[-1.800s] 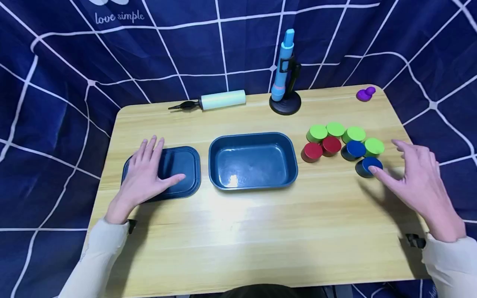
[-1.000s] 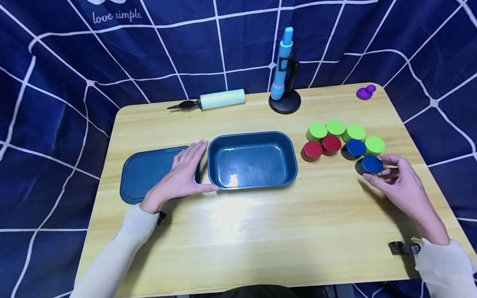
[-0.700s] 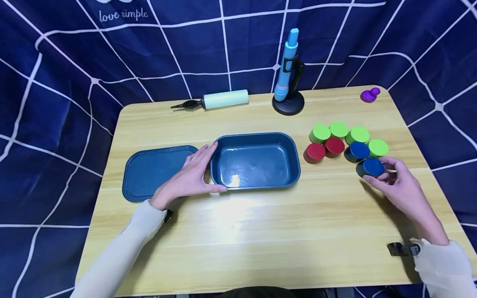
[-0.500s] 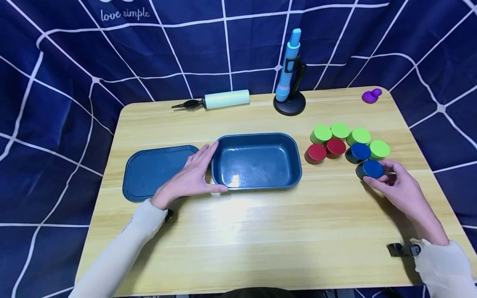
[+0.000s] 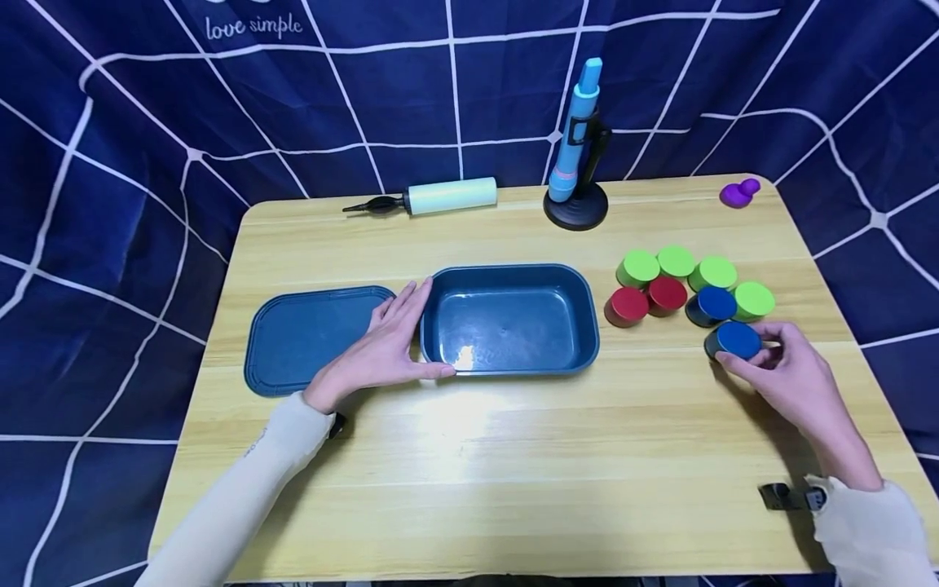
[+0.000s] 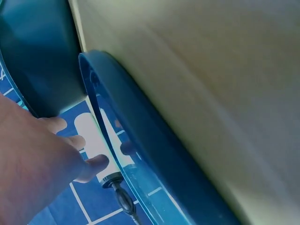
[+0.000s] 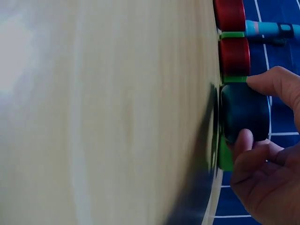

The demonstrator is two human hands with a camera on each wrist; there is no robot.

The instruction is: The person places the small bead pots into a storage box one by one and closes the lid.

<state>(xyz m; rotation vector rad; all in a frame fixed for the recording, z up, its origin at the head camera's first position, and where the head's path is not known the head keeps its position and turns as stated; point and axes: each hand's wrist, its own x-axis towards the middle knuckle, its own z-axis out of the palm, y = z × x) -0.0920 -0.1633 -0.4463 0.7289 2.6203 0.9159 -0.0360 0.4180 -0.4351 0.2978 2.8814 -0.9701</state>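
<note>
My right hand point(image 5: 759, 355) pinches a blue cylinder point(image 5: 736, 338) between thumb and fingers at the near edge of a cluster of cylinders on the table's right side. In the right wrist view the fingertips point(image 7: 262, 82) wrap the dark blue cylinder point(image 7: 243, 112), which sits against the tabletop. My left hand point(image 5: 399, 342) lies open with straight fingers against the left wall of the open blue container point(image 5: 509, 273), thumb along its front edge. The container's flat lid point(image 5: 308, 334) lies just left of that hand.
Green cylinders point(image 5: 640, 267), red cylinders point(image 5: 627, 305) and another blue cylinder point(image 5: 713, 303) stand behind the held one. A blue pen in a black stand point(image 5: 575, 204), a pale hand pump point(image 5: 449, 196) and a purple piece point(image 5: 737, 193) line the far edge.
My left hand slid from the lid to the container's left side. My right hand went from spread open to pinching the blue cylinder; in the last half second both barely moved.
</note>
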